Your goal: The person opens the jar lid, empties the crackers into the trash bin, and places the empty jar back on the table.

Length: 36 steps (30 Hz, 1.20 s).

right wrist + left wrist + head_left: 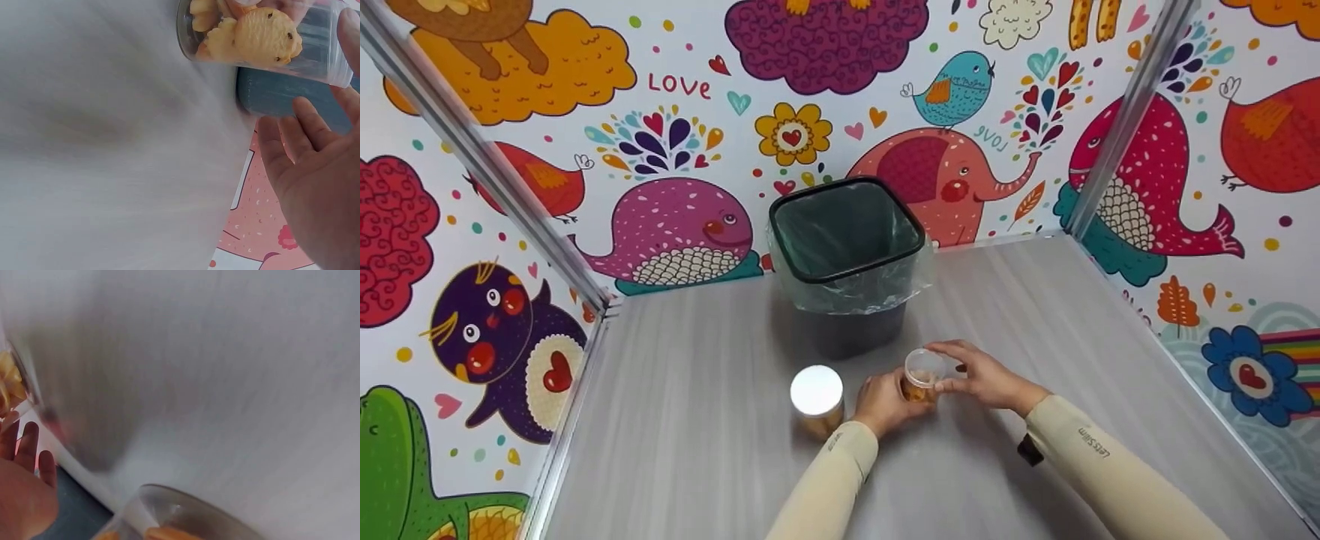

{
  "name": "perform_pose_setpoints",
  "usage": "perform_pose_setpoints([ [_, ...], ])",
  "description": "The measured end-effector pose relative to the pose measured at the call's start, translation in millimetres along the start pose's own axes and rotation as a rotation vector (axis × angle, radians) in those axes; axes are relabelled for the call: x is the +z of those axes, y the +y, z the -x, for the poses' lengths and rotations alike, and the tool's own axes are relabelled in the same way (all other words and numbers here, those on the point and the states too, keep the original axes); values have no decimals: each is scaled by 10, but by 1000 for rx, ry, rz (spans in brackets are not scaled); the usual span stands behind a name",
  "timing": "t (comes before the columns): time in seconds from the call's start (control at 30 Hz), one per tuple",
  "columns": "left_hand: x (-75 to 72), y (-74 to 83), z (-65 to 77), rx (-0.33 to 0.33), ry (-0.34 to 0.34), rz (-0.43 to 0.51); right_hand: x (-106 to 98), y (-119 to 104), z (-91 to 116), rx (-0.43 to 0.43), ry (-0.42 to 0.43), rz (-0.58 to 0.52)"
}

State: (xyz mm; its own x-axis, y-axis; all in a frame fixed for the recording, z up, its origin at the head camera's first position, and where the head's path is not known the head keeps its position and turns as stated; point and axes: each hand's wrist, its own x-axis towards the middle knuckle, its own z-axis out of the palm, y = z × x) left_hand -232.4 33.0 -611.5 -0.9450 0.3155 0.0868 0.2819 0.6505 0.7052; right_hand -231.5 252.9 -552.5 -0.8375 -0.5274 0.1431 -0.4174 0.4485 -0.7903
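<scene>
A clear plastic jar (916, 391) of golden biscuits (264, 36) stands upright on the tabletop. My left hand (883, 405) wraps round its body, and in the left wrist view several fingers (27, 444) lie beside it. At the top, my right hand (986, 375) grips the translucent lid (338, 45) between thumb and forefinger. The other right fingers (306, 124) are spread away from the jar. Just left of my left hand stands a second jar (817, 426) with a bright, whitish lid (816, 390); orange-yellow pieces show inside it.
Behind the jars stands a dark bin (859, 330) with a black rim and a clear liner bag (851, 296) folded over it. The grey tabletop (690, 420) is bounded by cartoon-printed walls (810, 60) with metal corner posts (1132, 112).
</scene>
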Motion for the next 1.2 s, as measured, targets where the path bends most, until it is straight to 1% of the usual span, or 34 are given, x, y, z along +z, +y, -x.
perform_pose_setpoints([
  [0.07,3,0,6,4,3,-4,30,-15,21,7,21,5],
  [0.1,2,1,10,7,6,-8,55,-28,36,8,46,12],
  [0.27,-9,-3,18,12,24,-48,294,-105,141,34,266,57],
  [0.37,-17,-9,9,25,34,-74,452,-135,184,61,365,91],
  [0.53,-10,-16,-12,58,48,-89,593,-179,176,96,480,158],
  [0.63,10,-29,-14,61,46,-95,606,-189,157,112,510,183],
  [0.7,21,-35,-12,58,41,-94,577,-167,151,108,499,204],
  [0.8,15,-38,0,44,33,-73,452,-117,117,54,432,196],
  [0.87,5,-31,6,34,24,-49,324,-77,82,2,352,171],
  [0.97,-4,-18,12,22,14,-23,120,-44,21,-44,196,132],
  [1.03,-3,-13,13,20,13,-18,19,-34,-11,-49,99,129],
  [1.1,-1,-13,12,18,13,-30,-44,-32,-29,-34,25,112],
  [1.2,0,-12,-1,19,20,-45,-77,-27,-34,-10,-20,72],
])
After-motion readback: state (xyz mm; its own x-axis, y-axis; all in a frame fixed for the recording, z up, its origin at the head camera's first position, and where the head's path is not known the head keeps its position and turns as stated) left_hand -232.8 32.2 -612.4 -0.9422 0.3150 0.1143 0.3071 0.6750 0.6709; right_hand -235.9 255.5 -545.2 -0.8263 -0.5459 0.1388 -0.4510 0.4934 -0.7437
